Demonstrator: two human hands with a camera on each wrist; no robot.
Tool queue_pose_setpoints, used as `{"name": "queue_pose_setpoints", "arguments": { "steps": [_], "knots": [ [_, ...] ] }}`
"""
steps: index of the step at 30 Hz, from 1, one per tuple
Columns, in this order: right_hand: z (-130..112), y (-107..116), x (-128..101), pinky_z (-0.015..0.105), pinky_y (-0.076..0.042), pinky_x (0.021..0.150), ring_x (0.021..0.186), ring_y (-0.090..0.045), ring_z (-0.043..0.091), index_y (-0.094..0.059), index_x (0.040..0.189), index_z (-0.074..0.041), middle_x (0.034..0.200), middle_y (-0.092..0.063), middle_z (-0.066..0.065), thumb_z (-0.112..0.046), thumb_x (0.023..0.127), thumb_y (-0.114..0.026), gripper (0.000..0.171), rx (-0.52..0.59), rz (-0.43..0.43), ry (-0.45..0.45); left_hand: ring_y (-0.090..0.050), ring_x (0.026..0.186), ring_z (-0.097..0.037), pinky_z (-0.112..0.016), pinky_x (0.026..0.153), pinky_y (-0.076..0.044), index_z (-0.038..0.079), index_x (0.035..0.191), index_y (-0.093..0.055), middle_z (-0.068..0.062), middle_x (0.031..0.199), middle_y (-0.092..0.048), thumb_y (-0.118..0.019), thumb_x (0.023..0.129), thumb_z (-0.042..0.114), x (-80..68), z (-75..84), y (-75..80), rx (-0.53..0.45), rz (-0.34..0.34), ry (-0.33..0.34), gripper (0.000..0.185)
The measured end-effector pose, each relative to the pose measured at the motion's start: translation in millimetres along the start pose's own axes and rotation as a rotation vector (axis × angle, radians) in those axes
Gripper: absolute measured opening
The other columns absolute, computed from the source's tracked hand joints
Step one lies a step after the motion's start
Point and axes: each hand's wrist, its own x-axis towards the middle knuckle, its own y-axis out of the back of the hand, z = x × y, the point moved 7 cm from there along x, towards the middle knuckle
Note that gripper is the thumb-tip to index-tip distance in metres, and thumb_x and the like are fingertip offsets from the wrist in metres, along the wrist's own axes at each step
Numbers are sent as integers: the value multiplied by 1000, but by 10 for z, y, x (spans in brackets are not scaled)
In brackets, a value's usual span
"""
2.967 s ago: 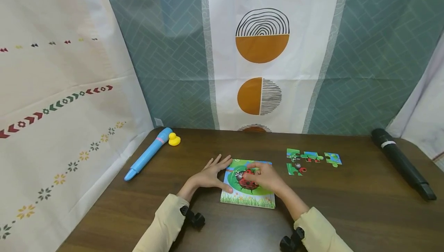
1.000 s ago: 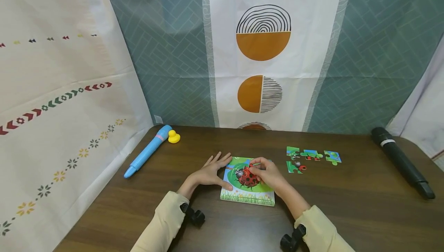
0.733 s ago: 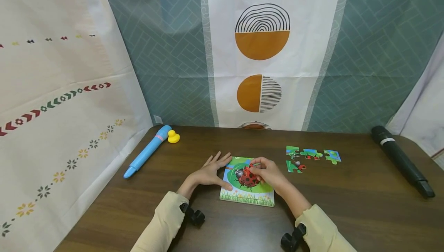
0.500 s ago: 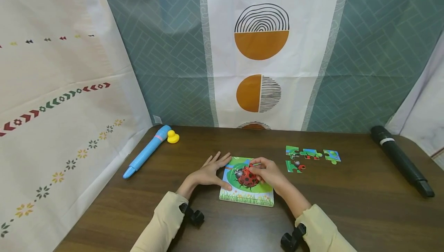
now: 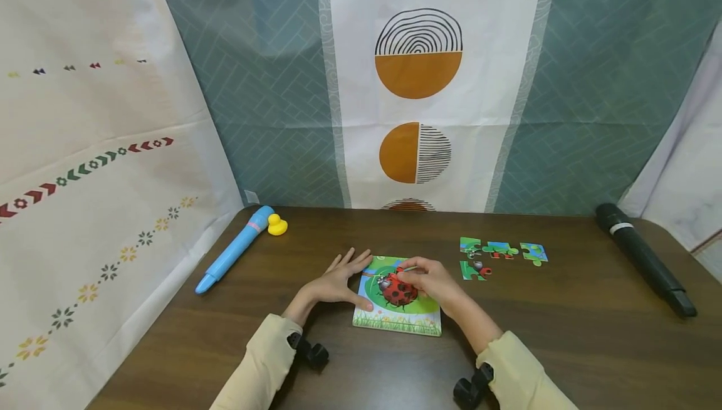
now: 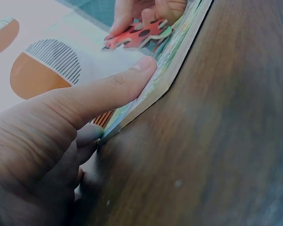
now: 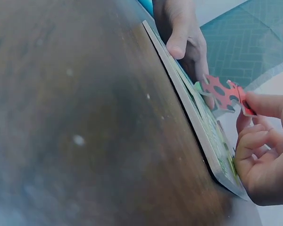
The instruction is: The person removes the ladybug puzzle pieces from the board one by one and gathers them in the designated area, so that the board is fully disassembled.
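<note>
In the head view a square ladybug jigsaw board (image 5: 397,323) lies on the table between both hands. My left hand (image 5: 333,286) rests at its left side, fingers spread, the thumb on the board's lower left part. With thumb and index finger, my right hand (image 5: 433,281) pinches a red, black-spotted puzzle piece (image 7: 220,95). Both wrist views show this piece tilted up from the board's face; its green edge stays close over the board. The other right fingers curl near the board's right side.
Several loose puzzle pieces (image 5: 499,249) lie on the table (image 5: 564,335) to the right of the board. A black microphone (image 5: 645,259) lies at the far right. At the back left are a blue microphone-shaped toy (image 5: 235,250) and a yellow rubber duck (image 5: 277,225).
Since three seconds ago, my right fingers have tightened on the red puzzle piece and tilted it up. My left hand keeps its place on the board. The head view has shifted slightly.
</note>
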Motion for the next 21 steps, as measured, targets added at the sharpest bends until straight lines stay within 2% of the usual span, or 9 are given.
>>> {"name": "queue_pose_setpoints", "arguments": {
  "steps": [5, 12, 16, 21],
  "knots": [
    [-17, 31, 2, 26, -35, 58, 63, -39, 15, -62, 119, -3, 84, -60, -1, -21, 92, -67, 33, 12, 16, 7, 7, 153, -38, -62, 120, 6, 10, 156, -22, -6, 166, -11, -80, 74, 52, -5, -24, -7, 6, 11, -3, 109],
    [-48, 162, 17, 27, -35, 60, 65, -38, 15, -63, 119, -5, 87, -60, -3, -23, 92, -67, 33, 13, 29, 15, 8, 153, -38, -62, 120, 6, 11, 156, -21, -6, 166, -10, -79, 74, 55, -1, -48, -17, 9, 7, 3, 110],
    [-71, 321, 32, 28, -34, 61, 61, -34, 14, -63, 119, -5, 83, -53, -5, -23, 93, -66, 32, 27, 48, 10, 8, 153, -38, -62, 120, 7, 10, 156, -21, -7, 166, -10, -79, 74, 56, 9, -36, -13, 5, 6, -9, 111],
    [-89, 601, 40, 27, -37, 64, 64, -39, 12, -64, 121, -7, 84, -54, -11, -27, 94, -65, 35, 29, 94, 8, 8, 153, -37, -62, 120, 7, 11, 157, -21, -6, 166, -9, -78, 73, 58, 24, -45, -20, 7, 3, -8, 112]
  ]
}}
